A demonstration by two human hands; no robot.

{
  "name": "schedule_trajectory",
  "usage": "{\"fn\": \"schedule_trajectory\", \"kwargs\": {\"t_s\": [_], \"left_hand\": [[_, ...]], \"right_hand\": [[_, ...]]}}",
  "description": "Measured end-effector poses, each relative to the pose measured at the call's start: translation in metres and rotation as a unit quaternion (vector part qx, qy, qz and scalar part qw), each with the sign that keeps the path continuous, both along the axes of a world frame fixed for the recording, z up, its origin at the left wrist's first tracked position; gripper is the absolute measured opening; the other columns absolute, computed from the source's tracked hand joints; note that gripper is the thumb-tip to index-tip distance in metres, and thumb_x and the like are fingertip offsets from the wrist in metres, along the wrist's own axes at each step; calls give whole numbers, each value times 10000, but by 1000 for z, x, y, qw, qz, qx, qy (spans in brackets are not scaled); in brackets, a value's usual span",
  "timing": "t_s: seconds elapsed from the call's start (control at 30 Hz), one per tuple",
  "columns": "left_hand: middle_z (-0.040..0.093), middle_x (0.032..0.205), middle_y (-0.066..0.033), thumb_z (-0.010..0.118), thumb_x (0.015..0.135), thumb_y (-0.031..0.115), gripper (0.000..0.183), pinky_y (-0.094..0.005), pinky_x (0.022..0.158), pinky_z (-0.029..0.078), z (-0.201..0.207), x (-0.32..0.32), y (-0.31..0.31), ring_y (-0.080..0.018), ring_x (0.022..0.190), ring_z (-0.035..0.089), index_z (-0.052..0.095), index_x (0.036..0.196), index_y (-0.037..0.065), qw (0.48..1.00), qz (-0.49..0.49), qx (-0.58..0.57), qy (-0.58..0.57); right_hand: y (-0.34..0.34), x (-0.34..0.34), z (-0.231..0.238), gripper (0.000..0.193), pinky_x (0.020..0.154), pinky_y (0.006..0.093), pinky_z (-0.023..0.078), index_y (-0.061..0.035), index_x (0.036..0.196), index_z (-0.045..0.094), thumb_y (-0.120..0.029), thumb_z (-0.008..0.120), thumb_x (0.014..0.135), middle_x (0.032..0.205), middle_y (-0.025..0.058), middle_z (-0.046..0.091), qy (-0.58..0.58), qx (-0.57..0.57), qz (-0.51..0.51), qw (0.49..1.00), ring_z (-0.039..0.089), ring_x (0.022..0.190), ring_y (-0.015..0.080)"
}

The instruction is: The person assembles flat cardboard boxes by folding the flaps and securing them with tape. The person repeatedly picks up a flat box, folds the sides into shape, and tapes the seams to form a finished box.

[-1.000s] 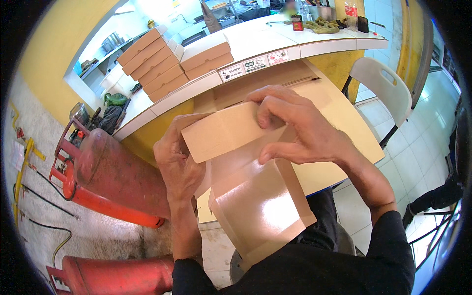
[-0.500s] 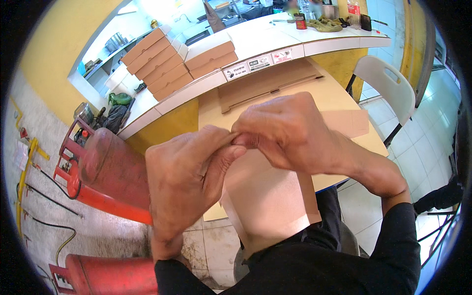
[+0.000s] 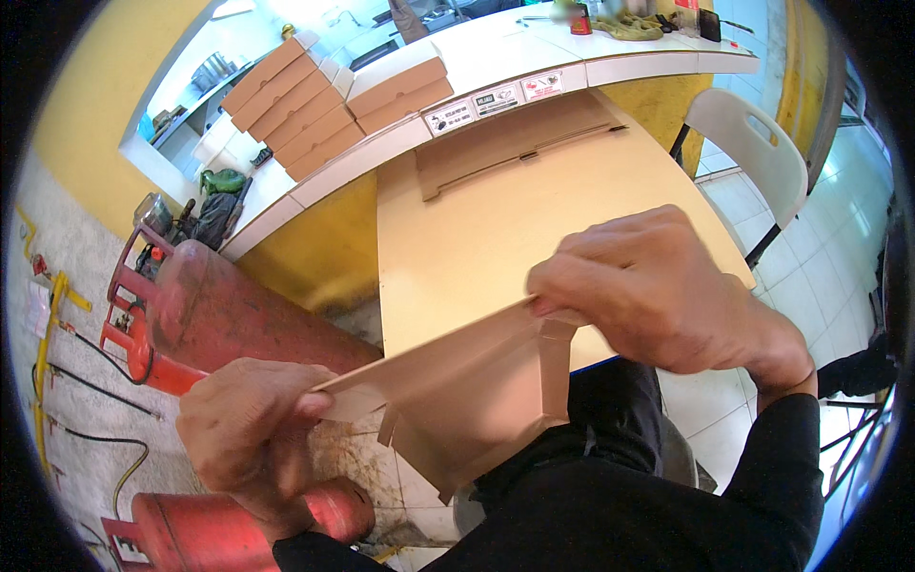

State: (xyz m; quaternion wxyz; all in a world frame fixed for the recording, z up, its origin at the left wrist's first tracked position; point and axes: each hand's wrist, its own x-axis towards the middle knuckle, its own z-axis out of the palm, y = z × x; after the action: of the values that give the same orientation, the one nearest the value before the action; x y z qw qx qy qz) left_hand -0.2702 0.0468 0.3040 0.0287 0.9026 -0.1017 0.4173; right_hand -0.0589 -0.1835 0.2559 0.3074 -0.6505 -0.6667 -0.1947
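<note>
Two bare hands are clamped on one cardboard box (image 3: 491,391): the left hand (image 3: 250,424) pinches one end of its raised panel, the right hand (image 3: 648,286) grips the other. The box hangs between the fingers, open, its near part against the black shirt (image 3: 620,505), which hides some of its lower edge. How the right thumb sits is hard to make out, and most of the left fingertips are hidden.

Just beyond the fingers, the panel covers the near edge of the yellow table (image 3: 467,257); farther off on it lies flat cardboard (image 3: 515,153). Well past both hands, a white counter (image 3: 534,57) bears stacked boxes (image 3: 295,114), ahead of the left fingers. Ahead of the right ones are a cloth (image 3: 629,27) and a bottle (image 3: 687,17) cut off above.

Behind the left fingers, the forearm blocks part of a red gas cylinder (image 3: 181,529), itself cut off below; another cylinder (image 3: 238,305) leans beyond them. Right of the right fingers stands a pale chair (image 3: 753,157).
</note>
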Motion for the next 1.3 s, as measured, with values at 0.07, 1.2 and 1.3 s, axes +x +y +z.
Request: {"fn": "schedule_trajectory", "kwargs": {"t_s": [0.07, 1.2, 1.3], "left_hand": [[690, 684, -98, 774, 807, 141, 161, -283, 557, 484, 1, -11, 12, -219, 577, 658, 719, 795, -10, 999, 36, -22, -8], [694, 1225, -235, 865, 708, 301, 661, -422, 996, 504, -16, 10, 74, -349, 1181, 655, 680, 1215, -81, 874, -231, -314, 290], [676, 1248, -252, 872, 688, 314, 716, -417, 997, 507, -14, 11, 58, -369, 1203, 642, 658, 1255, -68, 928, -166, -186, 277]], "right_hand": [[-7, 10, -3, 189, 614, 338, 561, -49, 970, 673, -10, 735, 795, 782, 94, 704, 21, 15, -18, 999, 721, 710, 249], [-1, 58, 2, 122, 563, 245, 474, -37, 941, 694, -109, 782, 897, 779, 25, 687, -33, 303, -225, 925, 617, 644, 82], [10, 52, 5, 110, 538, 242, 456, -38, 928, 681, -97, 770, 903, 760, 25, 673, -56, 285, -232, 928, 595, 615, 87]]}}
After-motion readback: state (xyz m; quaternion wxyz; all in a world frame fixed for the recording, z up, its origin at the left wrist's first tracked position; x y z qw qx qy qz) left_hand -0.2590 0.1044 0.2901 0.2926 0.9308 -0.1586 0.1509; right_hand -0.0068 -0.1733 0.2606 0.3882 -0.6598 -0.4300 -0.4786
